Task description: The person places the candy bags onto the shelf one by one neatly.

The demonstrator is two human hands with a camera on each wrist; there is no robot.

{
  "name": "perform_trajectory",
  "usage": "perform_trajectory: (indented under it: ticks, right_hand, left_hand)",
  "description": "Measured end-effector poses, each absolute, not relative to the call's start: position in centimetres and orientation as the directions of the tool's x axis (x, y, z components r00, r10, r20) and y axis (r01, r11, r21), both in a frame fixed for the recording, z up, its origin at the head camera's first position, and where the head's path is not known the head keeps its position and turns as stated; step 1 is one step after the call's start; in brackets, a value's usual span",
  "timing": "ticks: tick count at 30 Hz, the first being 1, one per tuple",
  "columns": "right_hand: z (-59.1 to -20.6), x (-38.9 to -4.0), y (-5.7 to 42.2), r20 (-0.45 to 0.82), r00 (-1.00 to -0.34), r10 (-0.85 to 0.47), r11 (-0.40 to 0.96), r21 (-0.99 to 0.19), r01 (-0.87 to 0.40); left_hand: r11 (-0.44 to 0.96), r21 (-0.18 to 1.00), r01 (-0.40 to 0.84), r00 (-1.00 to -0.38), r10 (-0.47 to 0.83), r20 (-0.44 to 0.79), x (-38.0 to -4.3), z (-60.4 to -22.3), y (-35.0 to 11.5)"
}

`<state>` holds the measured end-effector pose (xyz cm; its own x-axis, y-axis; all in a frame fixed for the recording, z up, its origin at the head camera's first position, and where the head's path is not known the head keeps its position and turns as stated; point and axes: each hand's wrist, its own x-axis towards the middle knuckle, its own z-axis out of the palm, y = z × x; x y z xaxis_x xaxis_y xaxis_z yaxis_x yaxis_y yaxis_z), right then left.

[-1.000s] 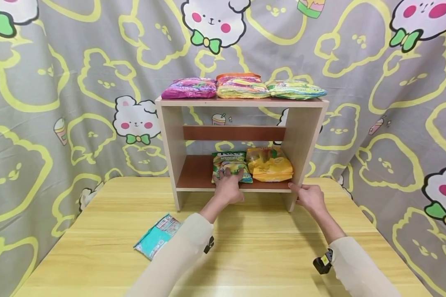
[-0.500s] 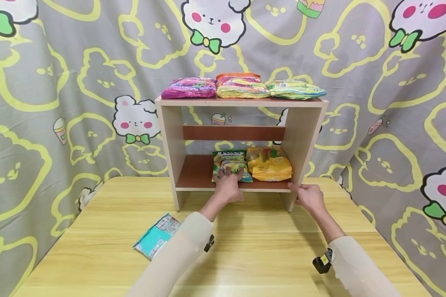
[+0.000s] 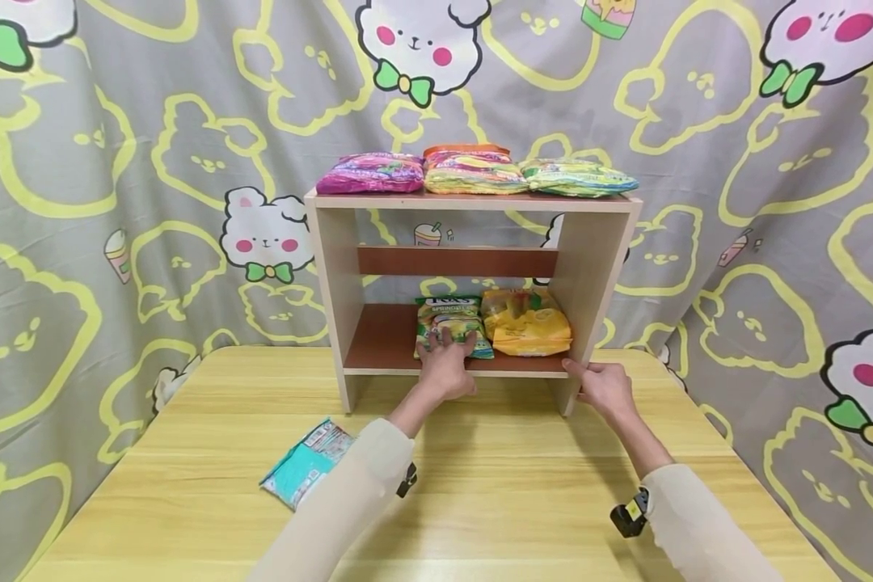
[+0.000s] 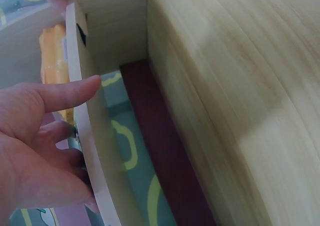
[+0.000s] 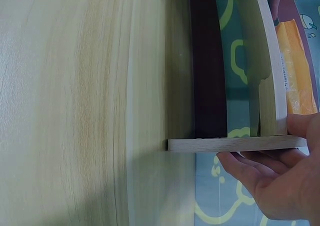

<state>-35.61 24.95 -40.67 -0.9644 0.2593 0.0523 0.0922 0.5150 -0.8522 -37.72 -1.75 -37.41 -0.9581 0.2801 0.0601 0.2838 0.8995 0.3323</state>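
Observation:
A small two-tier shelf stands on the wooden table. On its lower board lies a green candy bag, partly hidden by my left hand. The left fingers are spread over the bag's lower front. In the left wrist view, that hand's thumb sticks out straight past the board's front edge. A yellow bag lies right beside the green one. My right hand grips the shelf's right side panel near the lower board, thumb on the inner side and fingers outside.
Along the shelf top lie a purple bag, an orange-and-yellow bag and a green-yellow bag. A flat teal packet rests on the table beside my left forearm. A patterned grey curtain hangs behind.

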Motion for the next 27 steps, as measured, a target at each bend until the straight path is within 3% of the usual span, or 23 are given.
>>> perform_trajectory:
  ticks: [5, 10, 16, 27]
  right_hand:
    - [-40.6, -35.6, 24.9, 0.052, -0.964, 0.261, 0.511, -0.854, 0.093]
    - [-40.6, -35.6, 24.9, 0.052, -0.963, 0.264, 0.51, -0.855, 0.094]
    - [-40.7, -35.6, 25.0, 0.049, -0.964, 0.262, 0.499, -0.862, 0.092]
    - [-40.7, -35.6, 25.1, 0.052, -0.964, 0.26, 0.516, -0.852, 0.093]
  left_hand:
    - [0.823, 0.505, 0.26, -0.951, 0.31, -0.016, -37.9, -36.6, -2.6]
    - [0.671, 0.729, 0.133, -0.962, 0.265, -0.069, -38.1, -35.6, -3.8]
    - [0.635, 0.758, 0.149, -0.986, 0.156, 0.063, -38.1, -35.4, -5.2]
    - [0.587, 0.775, 0.237, -0.966, 0.058, 0.251, -36.4, -34.2, -7.8]
